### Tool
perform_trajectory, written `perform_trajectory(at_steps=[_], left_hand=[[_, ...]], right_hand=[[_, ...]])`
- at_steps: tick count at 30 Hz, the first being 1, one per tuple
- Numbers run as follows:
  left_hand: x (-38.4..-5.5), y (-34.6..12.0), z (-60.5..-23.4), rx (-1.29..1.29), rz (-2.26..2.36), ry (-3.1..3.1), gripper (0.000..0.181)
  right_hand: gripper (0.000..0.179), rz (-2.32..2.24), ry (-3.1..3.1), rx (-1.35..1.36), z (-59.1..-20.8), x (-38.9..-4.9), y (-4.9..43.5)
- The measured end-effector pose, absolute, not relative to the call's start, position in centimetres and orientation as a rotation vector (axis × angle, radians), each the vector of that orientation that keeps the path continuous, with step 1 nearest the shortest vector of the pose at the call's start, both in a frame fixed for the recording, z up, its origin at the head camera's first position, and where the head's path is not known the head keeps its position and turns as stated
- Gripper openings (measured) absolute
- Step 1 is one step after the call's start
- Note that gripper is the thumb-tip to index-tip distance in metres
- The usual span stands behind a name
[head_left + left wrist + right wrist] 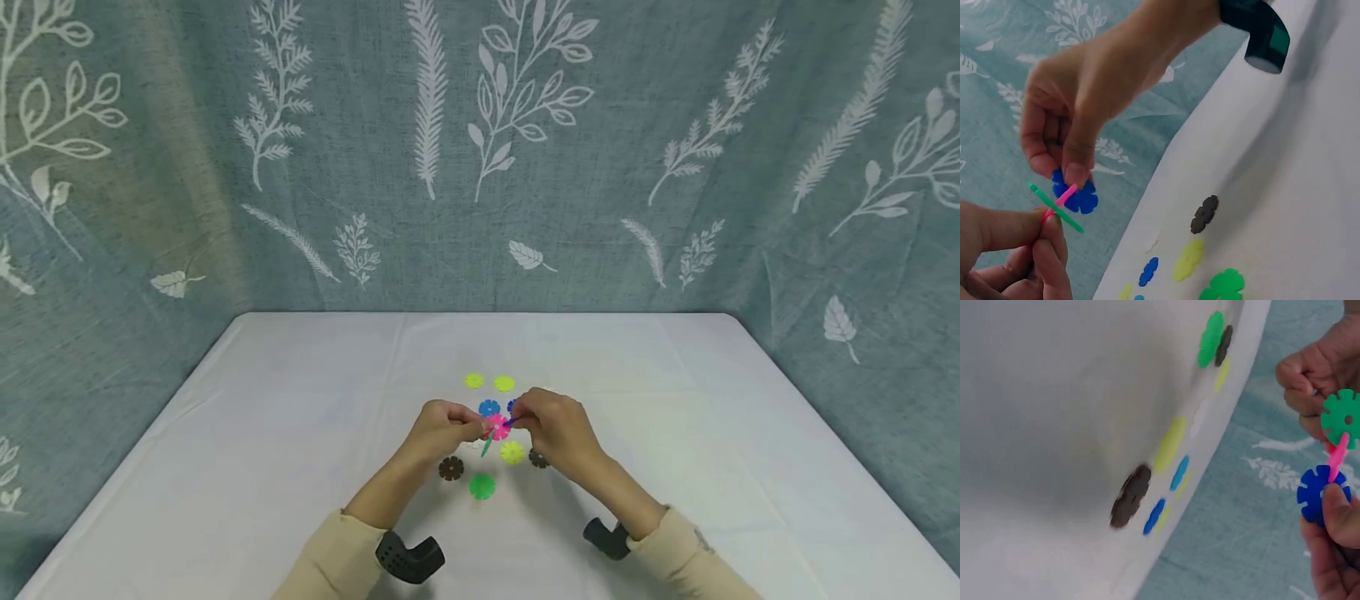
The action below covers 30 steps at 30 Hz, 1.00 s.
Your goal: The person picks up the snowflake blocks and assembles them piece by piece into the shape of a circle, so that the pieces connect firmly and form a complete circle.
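My left hand (448, 427) pinches a pink notched plastic disc (497, 427) between thumb and fingers. A green notched disc (1333, 419) is joined crosswise to the pink one, showing edge-on in the left wrist view. Opposite it, my right hand (557, 425) pinches a dark blue notched disc (1087, 199) by its edge. In the right wrist view the blue disc's slotted rim meets the pink disc's edge. Both hands are raised over the table, fingertips close together. The fingers of my left hand cover part of the pink disc.
Loose notched discs lie on the white table (300, 400): a green one (482, 487), a brown one (451, 468), a second brown one (539, 458), a light blue one (489, 407), and several yellow ones (512, 452). A patterned curtain (450, 250) stands behind the table.
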State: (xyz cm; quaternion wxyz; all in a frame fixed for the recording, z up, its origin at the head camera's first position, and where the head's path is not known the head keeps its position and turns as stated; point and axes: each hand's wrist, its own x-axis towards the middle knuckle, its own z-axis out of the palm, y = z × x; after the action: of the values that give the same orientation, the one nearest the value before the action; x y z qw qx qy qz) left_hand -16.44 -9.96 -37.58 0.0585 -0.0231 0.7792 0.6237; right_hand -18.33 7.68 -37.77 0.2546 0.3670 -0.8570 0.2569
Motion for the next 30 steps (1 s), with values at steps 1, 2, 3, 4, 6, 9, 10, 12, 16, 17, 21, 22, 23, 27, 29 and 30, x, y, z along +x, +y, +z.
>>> perform_trajectory(at_steps=[1, 2, 3, 4, 6, 9, 10, 12, 16, 17, 21, 22, 23, 27, 29, 30], left_hand=[[-16.4, -9.8, -37.6, -0.09, 1.899, 2.359, 0.01], [-16.4, -9.7, -37.8, -0.107, 1.906, 2.357, 0.01], [-16.4, -9.7, -37.9, -0.118, 1.914, 2.352, 0.009], [-16.3, -9.6, -38.1, -0.125, 1.916, 2.351, 0.009], [-16.3, -9.7, -38.5, -0.105, 1.895, 2.385, 0.009], [-16.2, -10.1, -38.9, 0.016, 1.762, 2.599, 0.01], [-16.2, -10.2, -38.9, 0.069, 1.683, 2.724, 0.011], [-16.2, -10.4, -38.7, 0.185, 1.523, 2.964, 0.013], [-16.8, -10.3, -38.2, 0.466, 1.346, 3.132, 0.012], [-16.9, -10.2, -38.1, 0.542, 1.339, 3.098, 0.01], [-17.2, -10.0, -38.1, 0.683, 1.295, 2.981, 0.007], [-17.2, -10.0, -38.2, 0.689, 1.267, 2.985, 0.006], [-17.2, -10.1, -38.2, 0.68, 1.258, 2.985, 0.006], [-17.2, -10.7, -38.2, 0.601, 1.249, 3.003, 0.005], [-17.4, -11.1, -38.1, 0.563, 1.268, 3.013, 0.005], [-17.4, -11.2, -38.1, 0.545, 1.282, 3.012, 0.005]], right_hand=[[0.013, 0.698, -2.315, 1.004, -37.8, -18.3, 7.7], [0.014, 0.696, -2.303, 1.013, -38.0, -18.3, 7.7], [0.014, 0.691, -2.293, 1.022, -38.1, -18.3, 7.7], [0.015, 0.686, -2.289, 1.035, -38.2, -18.3, 7.7], [0.015, 0.683, -2.291, 1.068, -38.4, -18.5, 7.8], [0.013, 0.653, -2.336, 1.122, -38.5, -18.8, 7.9], [0.012, 0.64, -2.359, 1.137, -38.5, -19.0, 7.9], [0.011, 0.622, -2.402, 1.158, -38.4, -19.3, 7.9], [0.016, 0.654, -2.437, 1.161, -38.5, -19.9, 7.8], [0.018, 0.676, -2.433, 1.168, -38.5, -20.0, 7.8], [0.02, 0.811, -2.431, 1.25, -38.7, -20.2, 7.8], [0.02, 0.865, -2.46, 1.258, -38.7, -20.3, 7.9], [0.022, 0.91, -2.502, 1.248, -38.6, -20.4, 8.1], [0.025, 1.007, -2.818, 0.994, -38.6, -20.8, 9.6], [0.023, 0.957, -2.979, 0.842, -38.9, -21.1, 10.4], [0.024, 0.921, -3.045, 0.79, -39.1, -21.3, 10.7]])
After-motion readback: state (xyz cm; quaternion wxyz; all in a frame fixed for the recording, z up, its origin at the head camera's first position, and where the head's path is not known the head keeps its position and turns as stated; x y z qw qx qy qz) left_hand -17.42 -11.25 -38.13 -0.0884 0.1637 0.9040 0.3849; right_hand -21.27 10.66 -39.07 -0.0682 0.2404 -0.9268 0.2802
